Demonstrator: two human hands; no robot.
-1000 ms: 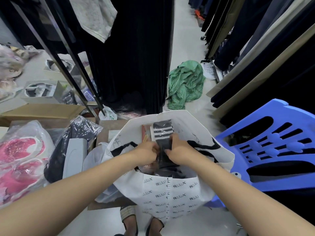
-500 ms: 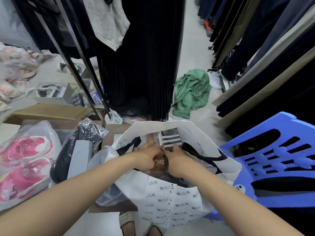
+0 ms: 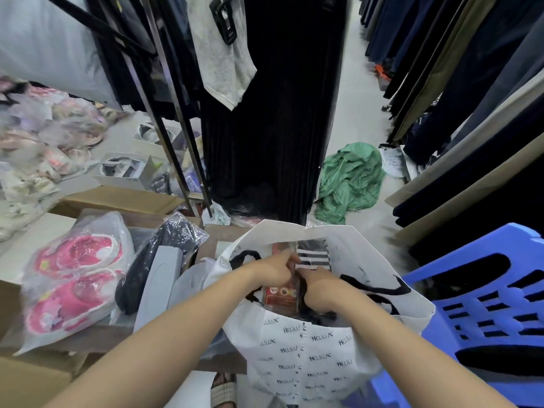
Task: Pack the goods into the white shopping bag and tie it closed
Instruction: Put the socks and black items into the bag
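Clothing-shop aisle noted: dark garments hung on racks at both sides, green garment [image 3: 350,178] crumpled on the floor at 1 o'clock, bagged pink slippers [image 3: 73,275] at 9 o'clock, blue plastic chair [image 3: 485,304] at 4 o'clock.

White shopping bag [image 3: 309,357] is seen at 6 o'clock, mouth open, its right side against the chair. Both hands are sunk into the mouth. Left hand [image 3: 273,269] is curled, fingers pinching the top of a red-printed packet [image 3: 279,293]. Right hand [image 3: 321,290] is curled tight round the dark lower part of a striped black-and-white item [image 3: 313,257], as far as can be judged.

Risks judged:
- Goods are stood on end near the rim; if not pressed flat, the mouth may not be drawn shut.
- Black handles [image 3: 374,285] lie slack across the opening; they could be buried under goods.
- Soft walls may fold inward or tip the bag off the chair's edge.
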